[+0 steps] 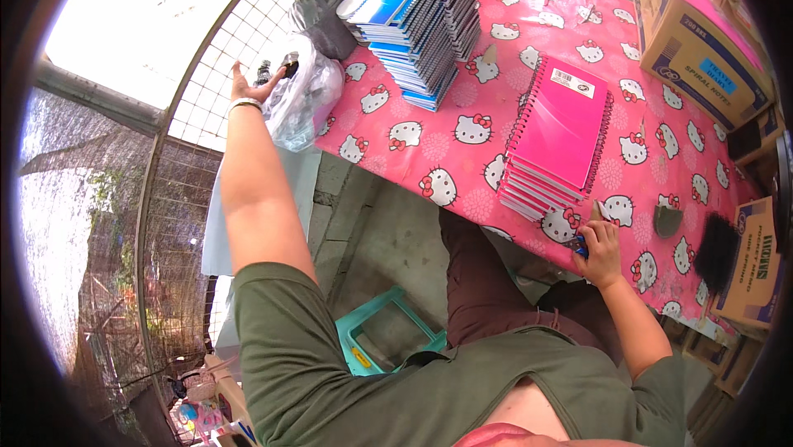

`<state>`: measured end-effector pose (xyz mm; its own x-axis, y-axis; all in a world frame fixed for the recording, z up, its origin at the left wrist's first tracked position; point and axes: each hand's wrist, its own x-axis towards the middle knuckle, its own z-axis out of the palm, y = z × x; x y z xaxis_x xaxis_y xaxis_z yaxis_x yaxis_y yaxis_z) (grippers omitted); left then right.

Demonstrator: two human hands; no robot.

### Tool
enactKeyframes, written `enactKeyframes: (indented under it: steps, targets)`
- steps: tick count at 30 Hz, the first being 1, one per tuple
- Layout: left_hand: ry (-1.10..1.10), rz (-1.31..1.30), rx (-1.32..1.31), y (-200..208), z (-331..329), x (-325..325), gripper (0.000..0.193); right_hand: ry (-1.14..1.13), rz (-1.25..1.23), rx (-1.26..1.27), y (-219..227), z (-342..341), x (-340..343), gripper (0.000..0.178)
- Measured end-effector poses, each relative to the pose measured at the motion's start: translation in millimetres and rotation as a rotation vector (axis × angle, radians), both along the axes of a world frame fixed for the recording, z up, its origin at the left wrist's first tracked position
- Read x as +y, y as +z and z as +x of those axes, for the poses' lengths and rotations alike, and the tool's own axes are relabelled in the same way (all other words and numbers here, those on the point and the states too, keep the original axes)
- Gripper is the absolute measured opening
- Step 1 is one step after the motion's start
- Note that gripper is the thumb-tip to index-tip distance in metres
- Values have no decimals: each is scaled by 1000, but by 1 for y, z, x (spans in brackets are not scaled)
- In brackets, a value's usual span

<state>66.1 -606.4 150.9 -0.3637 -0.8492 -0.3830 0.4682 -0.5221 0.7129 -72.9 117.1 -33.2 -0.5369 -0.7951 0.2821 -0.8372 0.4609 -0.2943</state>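
My left hand (252,90) reaches out to the far left, its fingers spread and nothing visible in them. Right beside it, at the table's left edge, is a translucent plastic bag (306,104) with a dark item (289,64) at its top. Whether the hand touches the bag, I cannot tell. Near the front edge of the table my right hand (603,250) is closed around a small blue-handled tool (581,245), mostly hidden by the fingers. Just beyond that hand lies a stack of pink spiral notebooks (562,129), spirals along its sides.
A tall stack of blue spiral notebooks (413,34) stands at the back on the pink cartoon-print tablecloth (438,145). A grey bag (322,21) sits behind the plastic bag. Cardboard boxes (702,54) line the right side. Below the table is a green stool (363,319); wire mesh rises at left.
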Motion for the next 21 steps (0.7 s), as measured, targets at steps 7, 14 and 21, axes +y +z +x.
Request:
enactKeyframes:
  steps: [7,14,21]
  targets:
    - [-88,-1155,-1276,-31,82,-21,27,105,-61,-52,-5,4,-21,43]
    - [-145,-1500,-1293,-50,28,89,26,76,-209,-147,-11,-2,-11,45]
    - [-580,-1740,-459,85,-59,362,17,126,-737,-408,93,-11,-59,47]
